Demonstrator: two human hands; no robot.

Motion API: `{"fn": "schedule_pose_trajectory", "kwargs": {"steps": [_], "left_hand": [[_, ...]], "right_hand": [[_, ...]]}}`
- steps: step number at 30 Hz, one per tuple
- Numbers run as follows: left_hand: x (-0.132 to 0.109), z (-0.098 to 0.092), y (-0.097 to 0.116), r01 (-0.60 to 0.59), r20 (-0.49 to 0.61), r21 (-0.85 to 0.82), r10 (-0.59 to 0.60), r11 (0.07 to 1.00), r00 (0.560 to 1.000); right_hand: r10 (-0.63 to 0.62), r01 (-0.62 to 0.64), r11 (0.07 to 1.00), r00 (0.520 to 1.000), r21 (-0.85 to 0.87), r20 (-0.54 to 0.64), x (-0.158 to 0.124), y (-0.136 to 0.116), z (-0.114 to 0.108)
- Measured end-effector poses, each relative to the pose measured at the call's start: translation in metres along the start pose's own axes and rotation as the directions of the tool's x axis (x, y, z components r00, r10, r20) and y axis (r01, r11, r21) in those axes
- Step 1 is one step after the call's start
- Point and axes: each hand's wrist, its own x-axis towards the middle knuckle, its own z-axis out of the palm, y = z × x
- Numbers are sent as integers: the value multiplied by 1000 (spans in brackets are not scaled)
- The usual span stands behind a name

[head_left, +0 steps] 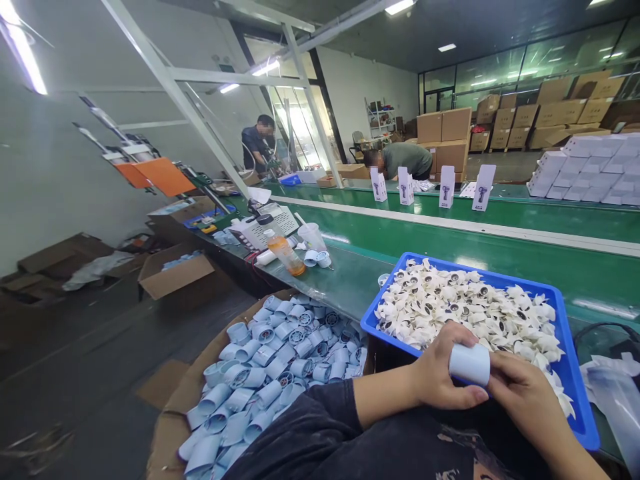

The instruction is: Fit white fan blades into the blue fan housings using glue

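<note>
My left hand point(444, 373) is wrapped round a light blue plastic cylinder point(469, 365), its thumb along the lower side. At the cylinder's right end, the fingers of my right hand point(523, 387) are bent and pressed together; whatever may be between them is hidden. Both hands are over the near edge of a blue tray point(575, 373) heaped with small white fan impellers point(465, 307), many with dark round centres. To the left, a large cardboard box point(173, 407) holds a pile of similar light blue cylinders point(275, 367), some showing a grille and thin wires.
A green conveyor bench point(350, 230) runs across. On it are an orange-liquid bottle point(284, 253), a clear plastic cup point(313, 237), upright printed boxes point(447, 188) and stacked white boxes point(590, 170). A plastic bag point(615, 393) lies at right. Two people work farther back.
</note>
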Motion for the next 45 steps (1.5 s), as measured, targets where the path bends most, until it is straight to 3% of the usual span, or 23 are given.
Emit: {"fn": "schedule_pose_trajectory", "kwargs": {"steps": [2, 3, 5, 8, 9, 10, 12, 13, 15, 16, 17, 18, 20, 22, 23, 25, 28, 31, 35, 39, 43, 45], "left_hand": [[4, -1, 5, -110, 34, 144, 107, 983, 994], [6, -1, 7, -101, 55, 159, 93, 982, 994], [9, 0, 10, 81, 54, 50, -84, 995, 995], [8, 6, 13, 403, 105, -199, -389, 893, 915], [7, 7, 14, 444, 134, -237, -424, 864, 896], [6, 8, 14, 428, 134, -241, -407, 871, 903], [7, 8, 16, 230, 29, -157, -228, 960, 973], [8, 7, 16, 68, -37, -68, -70, 995, 997], [11, 4, 17, -249, -74, 136, 260, 959, 963], [13, 3, 17, -322, -54, 192, 338, 927, 940], [14, 2, 17, -317, -38, 197, 330, 928, 943], [15, 1, 17, -235, -28, 154, 242, 960, 970], [16, -1, 19, 70, 31, -20, -69, 997, 997], [16, -3, 23, 335, 180, -140, -309, 932, 934], [16, -5, 26, 400, 254, -132, -359, 907, 898], [18, -9, 32, 418, 316, -15, -392, 908, 864], [22, -16, 39, 384, 320, 117, -401, 916, 859], [23, -19, 41, 361, 315, 82, -368, 929, 875], [21, -19, 41, 207, 218, 80, -220, 975, 951], [17, -21, 41, 10, 174, 157, -38, 987, 984], [11, -25, 42, -215, 169, 207, 181, 955, 969], [6, -31, 41, -246, 93, 217, 231, 944, 968]], "right_hand": [[81, -84, 995, 995, 62, 51, -1, 2, 2], [70, -73, 996, 996, 54, 56, -1, 3, 1], [-78, 79, 996, 997, -49, 27, -2, 6, -5], [-392, 395, 886, 918, -244, 64, -2, 9, -16], [-423, 428, 871, 903, -241, 73, -2, 8, -18], [-391, 393, 903, 919, -174, 47, -1, 7, -17], [-177, 181, 980, 983, 87, -56, 1, 1, -9], [-48, 67, 971, 995, 228, -90, 2, -4, -3], [105, -57, 919, 989, 391, -102, 3, -10, 8], [105, -58, 922, 989, 382, -104, 3, -12, 10], [56, -14, 947, 991, 321, -120, 3, -12, 10], [-27, 61, 972, 989, 228, -149, 3, -10, 8], [-304, 298, 953, 937, -57, -174, 3, -3, -4], [-557, 501, 805, 823, -319, -111, 3, 6, -19], [-625, 554, 730, 778, -400, -63, 2, 9, -25], [-667, 586, 655, 745, -477, 0, 1, 12, -33], [-660, 571, 659, 751, -490, -12, -3, 9, -32], [-618, 523, 719, 782, -457, -78, -7, 1, -28], [-560, 471, 779, 820, -414, -120, -9, -10, -27], [-490, 421, 842, 859, -337, -151, -8, -18, -28], [-285, 270, 957, 942, -103, -178, -10, -23, -26], [-43, 83, 979, 978, 189, -206, -10, -23, -22]]}}
